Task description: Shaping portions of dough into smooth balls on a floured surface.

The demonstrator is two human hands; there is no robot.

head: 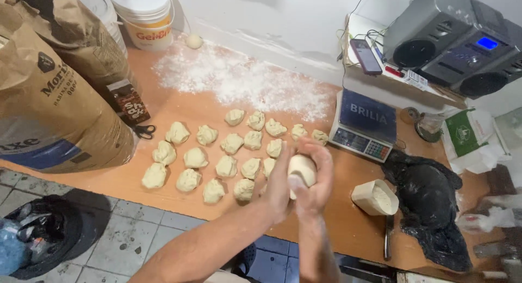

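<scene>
Both my hands are cupped around one pale dough ball (302, 169) above the wooden table (179, 106). My left hand (279, 188) presses its left side and my right hand (319, 179) wraps its right side. Just to the left, several rough dough pieces (225, 166) lie in rows on the table. A patch of loose flour (244, 79) is spread behind them.
A digital scale (363, 122) stands right of the dough. A small tub of flour (375, 197), a knife (387, 237) and a black plastic bag (429, 204) lie at right. Brown flour sacks (49, 98), scissors (144, 131) and white buckets (144, 14) are at left; a radio (457, 41) sits on a shelf.
</scene>
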